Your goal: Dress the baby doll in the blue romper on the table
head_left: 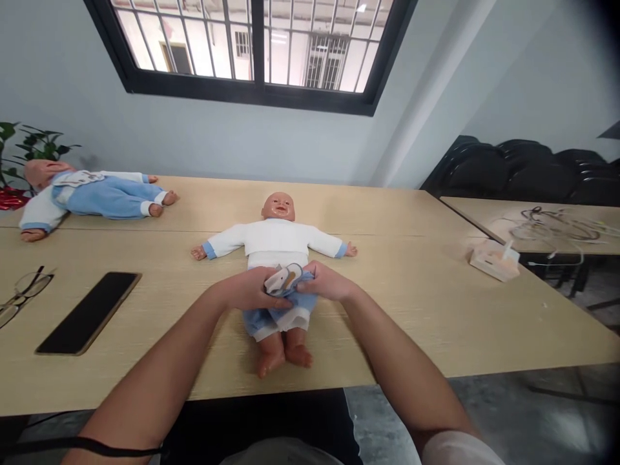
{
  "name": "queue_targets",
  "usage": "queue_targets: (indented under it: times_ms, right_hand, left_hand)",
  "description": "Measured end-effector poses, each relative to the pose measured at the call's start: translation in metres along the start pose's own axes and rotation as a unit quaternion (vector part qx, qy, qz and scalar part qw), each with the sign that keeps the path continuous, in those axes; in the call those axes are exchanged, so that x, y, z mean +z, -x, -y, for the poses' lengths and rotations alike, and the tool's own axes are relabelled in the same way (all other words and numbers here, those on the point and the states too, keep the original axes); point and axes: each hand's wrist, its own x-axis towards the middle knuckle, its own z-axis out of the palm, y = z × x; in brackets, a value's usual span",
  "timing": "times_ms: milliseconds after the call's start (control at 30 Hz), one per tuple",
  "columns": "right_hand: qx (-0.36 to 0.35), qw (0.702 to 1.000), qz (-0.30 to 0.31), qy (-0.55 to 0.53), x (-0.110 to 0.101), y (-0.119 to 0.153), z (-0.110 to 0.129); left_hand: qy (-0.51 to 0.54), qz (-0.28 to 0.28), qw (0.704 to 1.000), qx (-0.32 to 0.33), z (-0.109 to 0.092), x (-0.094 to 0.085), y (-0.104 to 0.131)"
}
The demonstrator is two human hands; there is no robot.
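Note:
A baby doll lies on its back on the table, arms spread, its feet toward me. It wears a white top with blue cuffs. Blue doll trousers with white cuffs cover its legs and are bunched at the waist, a printed bib-like front folded over there. My left hand is closed on the left side of the bunched cloth, thumb and fingers around it. My right hand pinches the cloth at the right side of the waist. Some fingertips are hidden in the folds.
A second dressed doll lies at the back left beside a plant. A black phone and eyeglasses rest at the left. A white box sits near the right edge; cables lie on another table.

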Motion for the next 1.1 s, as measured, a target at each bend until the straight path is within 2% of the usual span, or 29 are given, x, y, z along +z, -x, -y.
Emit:
queue_targets:
  times_ms: [133, 200, 367, 500, 567, 633, 700, 733, 800, 833, 867, 933, 1033, 1100]
  right_hand:
    - [0.007, 0.998, 0.019, 0.060, -0.001, 0.000, 0.004]
    - [0.007, 0.997, 0.026, 0.072, -0.003, 0.000, 0.004]
    - [-0.017, 0.995, 0.002, 0.099, -0.004, 0.000, 0.005]
    - [0.012, 0.991, 0.003, 0.132, -0.013, 0.004, 0.008]
    - [0.015, 0.987, -0.029, 0.155, -0.024, 0.009, 0.010]
    - [0.029, 0.977, -0.095, 0.187, -0.037, 0.016, 0.013]
    - [0.104, 0.960, -0.128, 0.226, -0.046, 0.023, 0.016]
    - [0.164, 0.949, -0.113, 0.244, -0.048, 0.026, 0.016]
    - [0.269, 0.923, -0.033, 0.272, -0.046, 0.028, 0.015]
    - [0.292, 0.914, 0.009, 0.282, -0.042, 0.027, 0.013]
    - [0.287, 0.913, 0.037, 0.289, -0.036, 0.025, 0.012]
    - [0.217, 0.929, 0.050, 0.296, -0.024, 0.019, 0.009]
    - [0.087, 0.956, 0.018, 0.281, -0.015, 0.010, 0.007]
    - [0.062, 0.966, -0.004, 0.252, -0.022, 0.009, 0.006]
  left_hand:
    - [0.055, -0.042, 0.996, 0.059, 0.003, -0.005, 0.000]
    - [0.078, -0.046, 0.994, 0.069, 0.006, -0.006, -0.001]
    - [0.088, -0.009, 0.995, 0.037, 0.010, -0.003, -0.001]
    - [0.064, 0.016, 0.998, 0.021, 0.006, -0.001, 0.001]
    - [0.048, -0.003, 0.999, 0.021, 0.003, 0.000, 0.000]
    - [0.058, -0.036, 0.998, 0.016, 0.004, 0.001, -0.002]
    - [0.083, -0.090, 0.992, 0.006, 0.007, 0.002, -0.004]
    - [0.094, -0.124, 0.988, -0.004, 0.009, 0.001, -0.005]
    - [0.109, -0.192, 0.975, -0.028, 0.014, 0.000, -0.007]
    - [0.114, -0.220, 0.968, -0.035, 0.016, 0.000, -0.008]
    - [0.116, -0.243, 0.962, -0.035, 0.017, -0.001, -0.008]
    - [0.113, -0.272, 0.955, -0.020, 0.019, -0.002, -0.009]
    - [0.109, -0.275, 0.955, -0.005, 0.018, -0.001, -0.009]
    - [0.103, -0.254, 0.962, 0.009, 0.016, 0.000, -0.008]
